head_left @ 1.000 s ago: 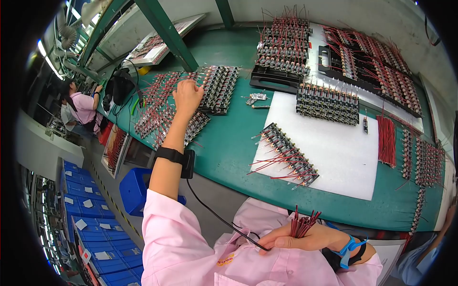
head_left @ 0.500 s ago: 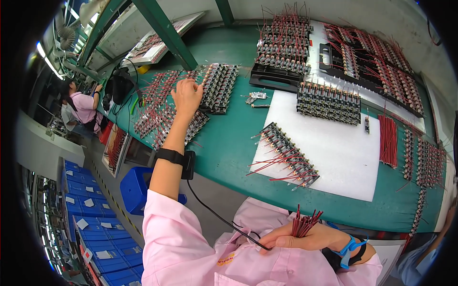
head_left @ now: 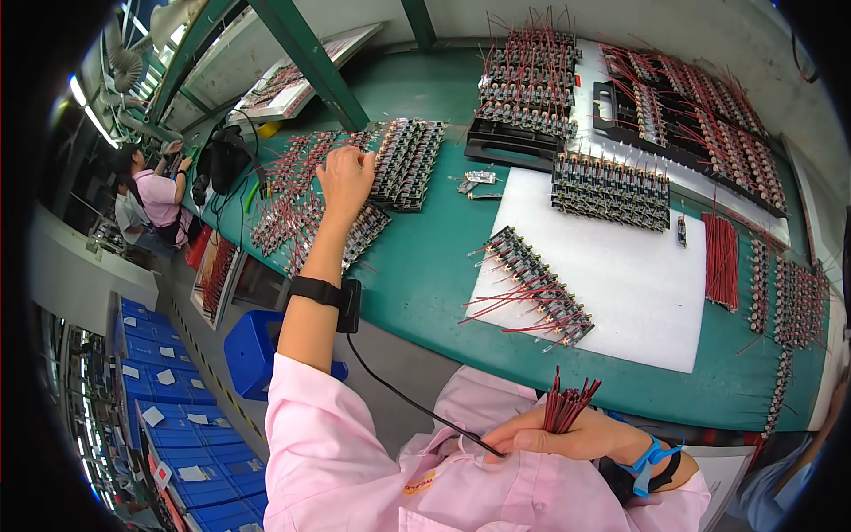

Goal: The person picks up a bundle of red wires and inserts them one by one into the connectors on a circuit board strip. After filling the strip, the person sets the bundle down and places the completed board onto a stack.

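While my right hand is clamped round a bundle of red wires, my left hand has its fingers curled just beside the dark board stack; can't tell from here whether the fingertips pinch anything. Stack's at about 2 to 3 o'clock from the left, long axis roughly 1-to-7, so left is nearer. Wired board row on the white sheet: between 11 and 12 from my right.
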{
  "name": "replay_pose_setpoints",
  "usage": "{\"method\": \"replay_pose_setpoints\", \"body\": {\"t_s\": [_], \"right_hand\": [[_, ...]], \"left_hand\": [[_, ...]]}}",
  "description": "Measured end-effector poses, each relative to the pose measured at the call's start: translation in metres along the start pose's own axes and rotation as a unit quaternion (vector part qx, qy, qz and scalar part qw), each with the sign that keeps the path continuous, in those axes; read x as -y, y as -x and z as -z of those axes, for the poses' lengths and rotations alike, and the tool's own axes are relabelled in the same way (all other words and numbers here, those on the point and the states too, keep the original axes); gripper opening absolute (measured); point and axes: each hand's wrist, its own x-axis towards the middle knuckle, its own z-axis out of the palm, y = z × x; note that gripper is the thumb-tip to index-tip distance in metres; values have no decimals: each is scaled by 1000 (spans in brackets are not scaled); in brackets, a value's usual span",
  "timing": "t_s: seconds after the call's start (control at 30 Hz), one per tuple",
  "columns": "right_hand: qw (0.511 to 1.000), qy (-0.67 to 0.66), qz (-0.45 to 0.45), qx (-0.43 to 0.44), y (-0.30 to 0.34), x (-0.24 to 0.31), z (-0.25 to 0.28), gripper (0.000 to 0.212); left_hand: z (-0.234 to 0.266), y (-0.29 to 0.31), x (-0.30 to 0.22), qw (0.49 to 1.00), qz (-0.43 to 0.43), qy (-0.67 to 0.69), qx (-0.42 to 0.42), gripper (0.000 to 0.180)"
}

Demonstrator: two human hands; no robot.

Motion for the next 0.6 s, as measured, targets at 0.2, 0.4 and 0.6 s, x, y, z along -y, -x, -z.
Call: {"method": "replay_pose_setpoints", "body": {"t_s": [0.2, 0.4, 0.6], "right_hand": [[999, -12, -32, -5, -1, -3, -1, 32], [992, -53, 39, -112, -3, 4, 0, 39], [938, -73, 230, -251, 0, 28, -11, 43]], "left_hand": [[35, -21, -2, 999, -39, 0, -22, 25], [162, -53, -4, 983, -157, 25, -95, 22], [299, 4, -38, 986, -168, 12, -15, 9]]}}
